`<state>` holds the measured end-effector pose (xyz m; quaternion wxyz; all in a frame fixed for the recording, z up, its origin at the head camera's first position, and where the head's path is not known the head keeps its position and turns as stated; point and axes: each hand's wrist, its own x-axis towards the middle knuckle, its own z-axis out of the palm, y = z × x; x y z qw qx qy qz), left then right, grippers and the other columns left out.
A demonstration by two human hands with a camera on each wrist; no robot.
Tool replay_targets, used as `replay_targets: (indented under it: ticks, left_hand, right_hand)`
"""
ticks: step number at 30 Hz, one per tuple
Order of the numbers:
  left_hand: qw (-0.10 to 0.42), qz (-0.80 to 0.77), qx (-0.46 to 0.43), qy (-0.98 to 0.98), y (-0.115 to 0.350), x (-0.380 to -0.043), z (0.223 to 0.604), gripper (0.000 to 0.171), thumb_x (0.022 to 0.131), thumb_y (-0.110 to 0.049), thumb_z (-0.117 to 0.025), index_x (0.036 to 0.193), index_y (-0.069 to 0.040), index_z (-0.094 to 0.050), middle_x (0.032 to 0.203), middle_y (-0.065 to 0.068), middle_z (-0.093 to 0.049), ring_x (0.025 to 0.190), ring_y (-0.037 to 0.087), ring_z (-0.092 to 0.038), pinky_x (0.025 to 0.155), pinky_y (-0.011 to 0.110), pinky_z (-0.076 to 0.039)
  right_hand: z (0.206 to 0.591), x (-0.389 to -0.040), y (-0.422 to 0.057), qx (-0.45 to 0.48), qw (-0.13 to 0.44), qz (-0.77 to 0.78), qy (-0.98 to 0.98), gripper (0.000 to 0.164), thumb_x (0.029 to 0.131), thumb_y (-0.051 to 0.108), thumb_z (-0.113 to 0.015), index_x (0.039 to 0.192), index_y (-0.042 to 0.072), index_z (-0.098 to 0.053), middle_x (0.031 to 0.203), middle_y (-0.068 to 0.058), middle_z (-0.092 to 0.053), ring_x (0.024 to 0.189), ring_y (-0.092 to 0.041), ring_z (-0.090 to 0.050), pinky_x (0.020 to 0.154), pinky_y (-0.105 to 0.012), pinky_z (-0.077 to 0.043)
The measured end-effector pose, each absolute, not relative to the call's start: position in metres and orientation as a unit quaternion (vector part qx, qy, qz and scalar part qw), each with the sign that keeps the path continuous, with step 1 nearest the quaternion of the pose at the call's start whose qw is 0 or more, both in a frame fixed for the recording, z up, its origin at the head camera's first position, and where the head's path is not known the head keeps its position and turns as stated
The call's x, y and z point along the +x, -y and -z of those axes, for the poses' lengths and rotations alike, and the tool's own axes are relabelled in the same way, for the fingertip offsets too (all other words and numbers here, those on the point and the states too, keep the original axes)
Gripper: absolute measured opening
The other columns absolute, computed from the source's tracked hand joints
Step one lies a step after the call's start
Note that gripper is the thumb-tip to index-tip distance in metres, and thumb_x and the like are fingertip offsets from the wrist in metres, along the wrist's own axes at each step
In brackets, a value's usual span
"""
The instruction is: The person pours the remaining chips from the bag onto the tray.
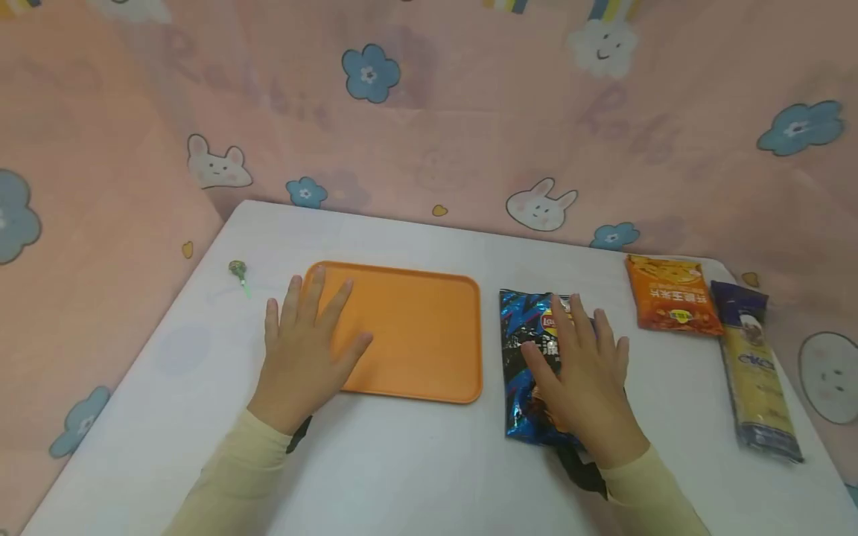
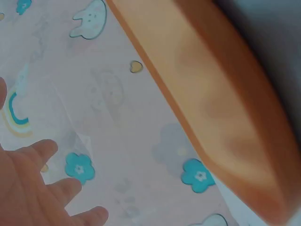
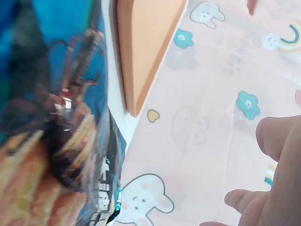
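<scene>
An orange rectangular tray (image 1: 415,335) lies flat on the white table. My left hand (image 1: 302,357), fingers spread, is over the tray's left edge and holds nothing. In the left wrist view its fingers (image 2: 66,188) are apart, with the tray (image 2: 207,89) beside them. To the right of the tray lies a blue and black chip bag (image 1: 519,402). Over that bag is my right hand (image 1: 583,372), its fingers extended and covering part of the print. The right wrist view shows the bag (image 3: 51,117) close up and the hand (image 3: 277,183) apart from it.
A green-wrapped lollipop (image 1: 238,272) lies left of the tray. At the far right are an orange snack bag (image 1: 673,295) and a long yellow and navy packet (image 1: 757,372) near the table edge. A pink patterned cloth (image 1: 436,134) hangs behind the table (image 1: 402,461).
</scene>
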<state>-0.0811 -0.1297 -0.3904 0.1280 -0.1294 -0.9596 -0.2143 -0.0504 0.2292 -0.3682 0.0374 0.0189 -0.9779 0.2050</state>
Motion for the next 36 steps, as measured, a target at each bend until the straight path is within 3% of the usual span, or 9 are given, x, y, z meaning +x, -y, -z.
replay_targets:
  ticks: [7,14,21,28,36]
  left_hand:
    - [0.064,0.196,-0.134,0.969,0.156,-0.078,0.398,0.068,0.106,-0.058,-0.055,0.165,-0.027,-0.042,0.176,0.011,-0.019,0.16,0.048,-0.006,0.12,0.075,0.001]
    - [0.035,0.196,-0.12,0.973,0.176,-0.072,0.4,0.065,0.105,-0.059,-0.055,0.161,-0.025,-0.049,0.173,0.015,-0.026,0.158,0.05,-0.011,0.119,0.077,0.002]
    - [0.025,0.2,-0.12,0.972,0.182,-0.072,0.4,0.065,0.105,-0.058,-0.058,0.159,-0.022,-0.052,0.171,0.018,-0.03,0.155,0.054,-0.017,0.114,0.084,-0.006]
    - [-0.028,0.206,-0.103,0.973,0.184,-0.072,0.4,0.065,0.104,-0.057,-0.061,0.157,-0.021,-0.054,0.167,0.022,-0.035,0.146,0.067,-0.023,0.096,0.095,-0.022]
    - [-0.078,0.204,-0.103,0.97,0.188,-0.07,0.403,0.058,0.101,-0.047,-0.071,0.148,-0.015,-0.065,0.162,0.025,-0.042,0.135,0.076,-0.031,0.089,0.094,-0.03]
  right_hand:
    - [0.376,-0.033,-0.233,0.019,0.051,-0.2,0.978,0.082,0.107,0.049,-0.058,0.169,0.008,-0.024,0.173,-0.026,-0.015,0.155,-0.058,-0.004,0.111,-0.084,0.01]
    - [0.388,-0.018,-0.228,0.013,0.047,-0.184,0.982,0.082,0.105,0.049,-0.062,0.167,0.006,-0.029,0.173,-0.025,-0.018,0.154,-0.059,-0.011,0.111,-0.087,0.0]
    - [0.397,-0.005,-0.228,-0.008,0.014,-0.165,0.986,0.083,0.105,0.053,-0.06,0.167,0.008,-0.03,0.171,-0.026,-0.021,0.153,-0.058,-0.011,0.111,-0.087,-0.003]
    - [0.411,0.005,-0.22,-0.01,-0.029,-0.179,0.983,0.08,0.105,0.057,-0.058,0.168,0.016,-0.031,0.175,-0.022,-0.014,0.155,-0.058,-0.003,0.112,-0.085,0.003]
    - [0.422,0.007,-0.216,0.01,-0.063,-0.179,0.982,0.092,0.093,0.062,-0.074,0.168,0.025,-0.035,0.176,-0.019,-0.007,0.157,-0.054,0.008,0.113,-0.082,0.011]
